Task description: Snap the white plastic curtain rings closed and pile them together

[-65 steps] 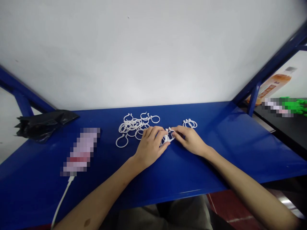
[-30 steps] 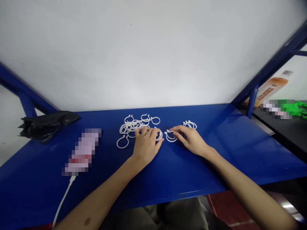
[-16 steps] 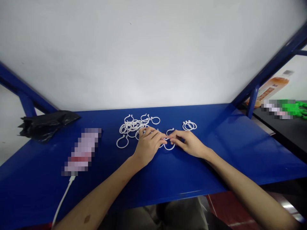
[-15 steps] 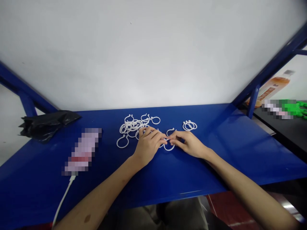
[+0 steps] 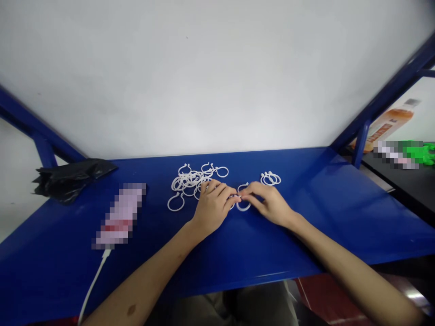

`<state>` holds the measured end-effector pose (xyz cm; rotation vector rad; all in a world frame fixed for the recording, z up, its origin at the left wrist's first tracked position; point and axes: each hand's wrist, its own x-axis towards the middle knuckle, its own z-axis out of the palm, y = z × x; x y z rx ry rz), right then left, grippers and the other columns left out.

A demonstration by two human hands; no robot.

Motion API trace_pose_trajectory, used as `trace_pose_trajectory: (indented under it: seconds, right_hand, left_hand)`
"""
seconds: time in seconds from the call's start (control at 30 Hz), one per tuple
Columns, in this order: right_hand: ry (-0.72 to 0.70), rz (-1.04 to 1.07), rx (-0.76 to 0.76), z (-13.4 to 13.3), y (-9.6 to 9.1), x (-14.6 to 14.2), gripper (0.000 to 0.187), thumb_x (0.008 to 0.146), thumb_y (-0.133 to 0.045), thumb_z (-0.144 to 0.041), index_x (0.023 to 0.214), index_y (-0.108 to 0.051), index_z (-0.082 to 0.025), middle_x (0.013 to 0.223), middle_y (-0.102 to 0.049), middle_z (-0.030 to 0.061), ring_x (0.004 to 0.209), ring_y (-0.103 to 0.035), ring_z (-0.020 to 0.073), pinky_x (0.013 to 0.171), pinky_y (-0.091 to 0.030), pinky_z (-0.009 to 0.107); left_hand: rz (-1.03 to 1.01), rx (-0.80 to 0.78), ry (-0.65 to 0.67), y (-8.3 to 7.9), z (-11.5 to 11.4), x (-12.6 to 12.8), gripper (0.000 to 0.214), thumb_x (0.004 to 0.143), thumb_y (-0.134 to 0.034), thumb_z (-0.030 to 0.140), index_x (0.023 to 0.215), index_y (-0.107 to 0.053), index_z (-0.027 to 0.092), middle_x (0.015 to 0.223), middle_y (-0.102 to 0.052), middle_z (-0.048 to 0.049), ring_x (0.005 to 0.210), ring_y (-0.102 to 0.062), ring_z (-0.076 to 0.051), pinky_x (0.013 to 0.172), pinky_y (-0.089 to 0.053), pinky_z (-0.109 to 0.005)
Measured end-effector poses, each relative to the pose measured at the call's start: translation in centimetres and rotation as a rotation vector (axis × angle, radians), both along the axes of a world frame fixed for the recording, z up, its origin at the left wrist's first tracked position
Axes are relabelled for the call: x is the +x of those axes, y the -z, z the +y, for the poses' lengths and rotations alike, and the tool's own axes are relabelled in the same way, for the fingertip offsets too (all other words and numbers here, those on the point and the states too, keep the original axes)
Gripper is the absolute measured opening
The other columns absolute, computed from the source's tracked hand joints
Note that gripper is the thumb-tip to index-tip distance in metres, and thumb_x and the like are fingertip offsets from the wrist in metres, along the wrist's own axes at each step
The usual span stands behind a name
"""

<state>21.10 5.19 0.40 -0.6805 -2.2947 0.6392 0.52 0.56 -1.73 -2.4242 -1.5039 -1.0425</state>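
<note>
Both hands working close tgthr, mid-table. My L hand (image 5: 213, 206) is pinching w/ thumb + index tips clamped on a white ring (image 5: 243, 210) at its top; my R hand (image 5: 270, 203) is meeting it there, thumb + index also closing on that ring. Exact contact pts partly hidden by fingers. Ring's lower curve is showing below my tips, btwn hands, over the blue table (image 5: 217, 258). Another open ring (image 5: 242, 185) is lying just behind my fingertips. Ring pile (image 5: 190, 177) is sitting behind/left of my L hand, overlapping; a small ring group (image 5: 271, 183) is lying beyond my R hand. Black bag (image 5: 73, 179) is resting far L.
</note>
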Motion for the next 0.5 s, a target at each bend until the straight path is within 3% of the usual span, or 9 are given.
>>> trace_pose_trajectory:
  seconds: [0.13, 0.2, 0.27, 0.4, 0.5]
  right_hand:
    - [0.374, -0.031, 0.226, 3.3, 0.6, 2.6, 0.023, 0.100, -0.050, -0.027, 0.104, -0.071, -0.022, 0.100, -0.070, 0.0086, 0.093, -0.064, 0.0226, 0.084, -0.052, 0.038]
    - [0.548, -0.179, 0.293, 5.0, 1.2, 4.4, 0.024, 0.098, -0.051, -0.026, 0.104, -0.073, -0.020, 0.097, -0.071, 0.0102, 0.091, -0.061, 0.0258, 0.085, -0.050, 0.041]
    - [0.625, -0.315, 0.319, 6.1, 1.6, 5.7, 0.027, 0.097, -0.051, -0.026, 0.110, -0.073, -0.017, 0.096, -0.073, 0.0120, 0.092, -0.060, 0.0281, 0.089, -0.048, 0.045]
    - [0.660, -0.298, 0.332, 5.6, 1.0, 5.5, 0.026, 0.097, -0.052, -0.032, 0.104, -0.073, -0.017, 0.098, -0.072, 0.0124, 0.097, -0.058, 0.0296, 0.092, -0.045, 0.045]
    - [0.442, -0.290, 0.147, 3.8, 0.4, 3.5, 0.027, 0.098, -0.053, -0.039, 0.084, -0.069, -0.021, 0.085, -0.070, 0.0073, 0.080, -0.060, 0.0228, 0.078, -0.047, 0.037]
  left_hand:
    - [0.169, -0.108, 0.051, 0.1, -0.1, 0.3, 0.042, 0.097, -0.054, 0.046, 0.131, -0.060, 0.022, 0.134, -0.062, -0.0084, 0.122, -0.050, -0.029, 0.102, -0.038, -0.047]
    - [0.260, -0.141, 0.112, 0.3, -0.4, 0.3, 0.043, 0.101, -0.047, 0.043, 0.138, -0.054, 0.023, 0.149, -0.051, -0.0063, 0.138, -0.039, -0.031, 0.112, -0.031, -0.051]
    - [0.316, -0.173, 0.179, 0.3, -0.7, 0.3, 0.043, 0.103, -0.041, 0.041, 0.140, -0.052, 0.023, 0.152, -0.048, -0.0042, 0.145, -0.032, -0.030, 0.118, -0.024, -0.052]
    - [0.309, -0.201, 0.246, -0.1, -1.4, 0.6, 0.043, 0.103, -0.042, 0.043, 0.138, -0.054, 0.023, 0.138, -0.061, -0.0056, 0.140, -0.041, -0.029, 0.119, -0.024, -0.053]
    - [0.288, -0.162, 0.268, -0.4, -1.6, 0.8, 0.038, 0.100, -0.049, 0.042, 0.130, -0.060, 0.021, 0.127, -0.066, -0.0068, 0.130, -0.049, -0.029, 0.116, -0.029, -0.053]
